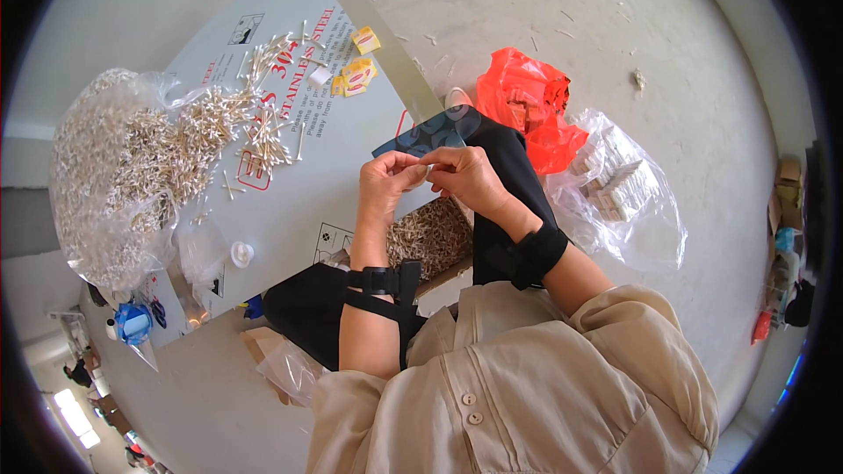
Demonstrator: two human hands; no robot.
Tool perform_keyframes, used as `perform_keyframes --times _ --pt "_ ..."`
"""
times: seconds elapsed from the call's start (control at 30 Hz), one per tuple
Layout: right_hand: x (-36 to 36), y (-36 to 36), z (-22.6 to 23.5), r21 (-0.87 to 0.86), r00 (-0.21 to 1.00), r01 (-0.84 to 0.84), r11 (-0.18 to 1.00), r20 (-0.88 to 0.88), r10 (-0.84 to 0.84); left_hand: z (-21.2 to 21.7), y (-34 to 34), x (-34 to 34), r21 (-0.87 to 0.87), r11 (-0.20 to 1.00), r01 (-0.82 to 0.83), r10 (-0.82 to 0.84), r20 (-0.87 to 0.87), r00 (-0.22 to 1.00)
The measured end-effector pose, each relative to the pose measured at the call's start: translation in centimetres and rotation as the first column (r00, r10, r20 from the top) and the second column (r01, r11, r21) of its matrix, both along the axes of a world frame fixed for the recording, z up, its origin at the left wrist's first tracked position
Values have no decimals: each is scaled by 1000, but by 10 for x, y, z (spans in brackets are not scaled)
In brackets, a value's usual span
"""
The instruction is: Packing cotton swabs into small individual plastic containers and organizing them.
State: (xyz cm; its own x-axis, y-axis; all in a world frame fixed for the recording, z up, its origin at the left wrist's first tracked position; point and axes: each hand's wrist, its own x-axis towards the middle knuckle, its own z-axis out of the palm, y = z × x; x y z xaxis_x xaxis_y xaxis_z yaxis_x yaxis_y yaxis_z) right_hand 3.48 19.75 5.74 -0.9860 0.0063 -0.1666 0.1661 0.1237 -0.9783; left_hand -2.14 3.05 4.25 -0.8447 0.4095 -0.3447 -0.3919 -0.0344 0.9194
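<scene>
My left hand [389, 179] and my right hand [465, 177] meet fingertip to fingertip in front of me, both closed in a pinch. They grip the near edge of a flat, see-through blue plastic bag [430, 135] with round printed shapes, which spreads out beyond my fingers. A small pale bit shows between the fingertips; what it is I cannot make out. Below my hands, a cardboard box [457, 274] full of cotton swabs [428, 237] sits between my knees. To the left, loose swabs [268, 132] lie on the metal-sheet tabletop [290, 197].
A big clear bag [114, 167] spills cotton swabs on the table's left. Small yellow boxes [356, 76], a white cap [320, 75] and a round white lid [242, 254] lie there too. Right of my leg are a red plastic bag [527, 105] and a clear bag of white packs [619, 180].
</scene>
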Motion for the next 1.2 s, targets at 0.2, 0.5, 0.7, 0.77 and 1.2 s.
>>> perform_keyframes --times 0.2,0.5,0.7,0.77,1.2 --pt "2 3 -3 33 997 1 999 -76 1 5 6 -1 -88 996 20 -19 22 1000" --pt "0 -5 -6 91 986 9 996 -164 6 -6 1 -6 -160 986 54 -60 -32 998" --pt "-5 3 -5 223 957 45 974 -288 22 1 -4 14 105 994 14 3 -159 987" --pt "-7 2 -7 257 949 40 966 -312 43 -5 -9 16 12 1000 8 -5 -241 971" --pt "-6 2 -13 295 907 21 955 -408 106 -14 -1 6 -2 994 -110 105 -274 956"
